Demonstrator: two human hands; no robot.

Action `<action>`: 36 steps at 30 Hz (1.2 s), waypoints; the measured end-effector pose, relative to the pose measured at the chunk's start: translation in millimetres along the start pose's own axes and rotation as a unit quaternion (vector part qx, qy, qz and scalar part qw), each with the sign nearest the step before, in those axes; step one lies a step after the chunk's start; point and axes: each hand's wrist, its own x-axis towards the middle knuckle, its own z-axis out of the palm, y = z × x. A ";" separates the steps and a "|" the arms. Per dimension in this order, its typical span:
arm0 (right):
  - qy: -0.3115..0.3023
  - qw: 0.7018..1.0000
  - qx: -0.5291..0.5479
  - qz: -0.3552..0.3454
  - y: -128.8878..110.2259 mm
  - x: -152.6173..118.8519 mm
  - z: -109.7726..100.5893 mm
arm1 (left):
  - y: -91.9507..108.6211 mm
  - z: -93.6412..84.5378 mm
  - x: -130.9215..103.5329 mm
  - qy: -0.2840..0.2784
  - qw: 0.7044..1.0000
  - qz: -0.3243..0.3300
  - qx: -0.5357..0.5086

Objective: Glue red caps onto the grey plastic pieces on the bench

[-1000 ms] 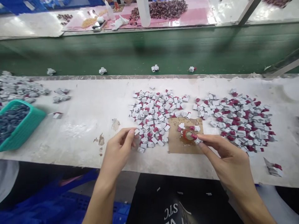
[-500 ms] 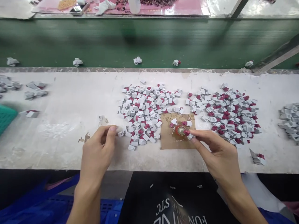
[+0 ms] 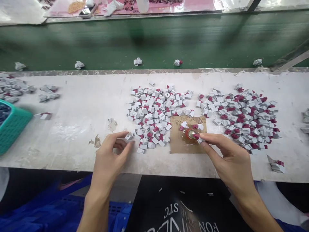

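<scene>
My right hand [image 3: 227, 154] pinches a small white-and-crimson piece [image 3: 198, 138] at the edge of a small round red glue pot [image 3: 190, 133], which sits on a brown cardboard square [image 3: 180, 145]. My left hand [image 3: 109, 158] hovers at the near left edge of the middle pile of white-and-crimson pieces [image 3: 156, 112], thumb and fingers curled apart close to one small white piece [image 3: 128, 136]; whether it grips that piece I cannot tell. A second pile of the same pieces [image 3: 243, 116] lies right of the cardboard.
A teal basket [image 3: 12, 127] with dark parts stands at the left edge, grey pieces [image 3: 14, 88] behind it. A green conveyor belt [image 3: 154, 42] carries several small pieces past the far side of the white worktop [image 3: 79, 106]. One loose piece [image 3: 276, 164] lies near the front right.
My left hand has slid right, back toward the middle pile's edge, and its fingers have spread. My right hand stays at the glue pot with its piece. The view shifted slightly.
</scene>
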 end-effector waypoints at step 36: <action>-0.058 0.982 0.172 0.044 -26.4 20.2 -12.7 | 119.5 86.1 -0.1 -0.337 0.835 0.130 -0.415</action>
